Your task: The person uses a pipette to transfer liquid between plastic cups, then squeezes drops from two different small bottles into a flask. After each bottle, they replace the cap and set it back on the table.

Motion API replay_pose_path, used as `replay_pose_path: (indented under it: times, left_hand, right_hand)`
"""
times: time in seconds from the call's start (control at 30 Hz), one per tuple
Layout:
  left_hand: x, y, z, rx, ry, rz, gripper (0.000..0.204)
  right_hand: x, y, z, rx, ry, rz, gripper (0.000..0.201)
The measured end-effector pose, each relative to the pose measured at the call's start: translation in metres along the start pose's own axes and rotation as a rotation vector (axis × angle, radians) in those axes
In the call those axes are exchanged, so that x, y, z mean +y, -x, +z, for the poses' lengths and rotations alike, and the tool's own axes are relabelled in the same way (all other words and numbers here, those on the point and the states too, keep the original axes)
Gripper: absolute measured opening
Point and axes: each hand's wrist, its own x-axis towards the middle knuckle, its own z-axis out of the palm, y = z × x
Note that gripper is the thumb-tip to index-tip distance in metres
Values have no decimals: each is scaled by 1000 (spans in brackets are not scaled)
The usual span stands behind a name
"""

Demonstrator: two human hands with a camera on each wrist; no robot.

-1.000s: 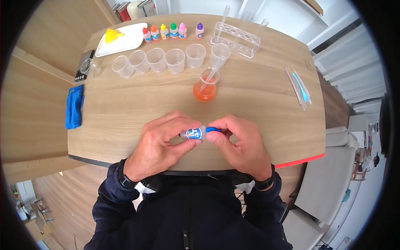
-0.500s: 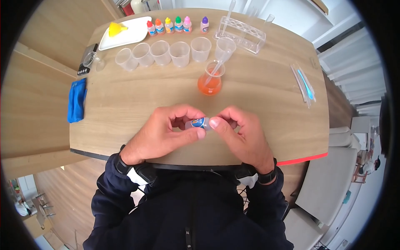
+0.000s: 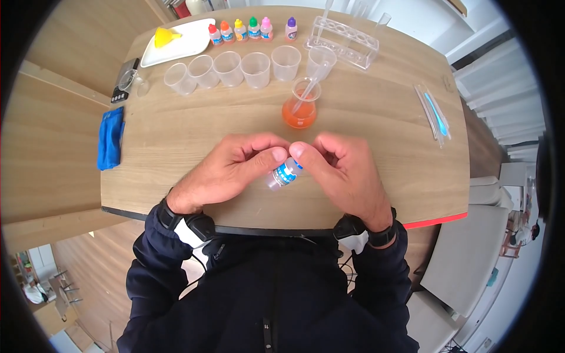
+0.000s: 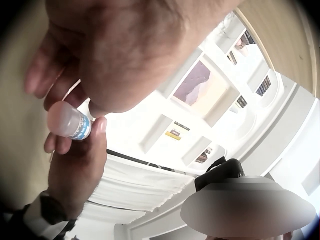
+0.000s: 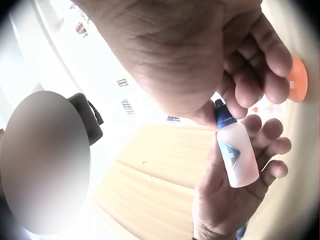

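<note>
My right hand (image 3: 347, 173) pinches a small dropper bottle (image 3: 283, 175) by its blue cap, between thumb and forefinger. Its translucent body and blue label hang tilted, base toward the lower left. The left hand (image 3: 229, 167) is close beside it, thumb right by the bottle's upper end and fingers loosely bent. In the right wrist view the narrow blue cap (image 5: 225, 113) shows between the right fingertips, with the left hand (image 5: 220, 205) behind the bottle and its fingers spread. The left wrist view shows the bottle's base (image 4: 61, 119) facing the camera.
Just beyond the hands stands a conical flask (image 3: 300, 112) of orange liquid with a pipette. Plastic cups (image 3: 256, 70), coloured dropper bottles (image 3: 254, 29), a tray (image 3: 176, 50) with a yellow funnel and a test-tube rack (image 3: 344, 44) lie farther back. A blue cloth (image 3: 110, 138) is at left, stirrers (image 3: 432, 115) right.
The bottle has swung from nearly level to base-down-left. The left fingers have come off its body, while the right hand keeps the cap end. Both hands have moved slightly away from the table's front edge.
</note>
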Motion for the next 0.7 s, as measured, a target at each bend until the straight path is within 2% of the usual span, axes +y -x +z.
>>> replay_pose_path:
  times: [0.23, 0.37, 0.47, 0.57, 0.7]
  left_hand:
    - [13, -3, -8, -77, -9, 2, 27]
    - [20, -4, -7, -89, -18, 32, 29]
    - [27, -2, -15, 9, 24, -28, 31]
    - [36, -8, -29, 146, 76, 84, 24]
    - [55, -20, -52, 284, -35, 161, 23]
  right_hand:
    - [-8, -5, 9, 90, 142, -86, 44]
    - [-9, -5, 12, 95, 57, -148, 48]
    - [-4, -4, 6, 143, -50, -188, 47]
    - [-2, 0, -9, 235, -127, -153, 46]
    - [26, 1, -27, 368, -274, -65, 49]
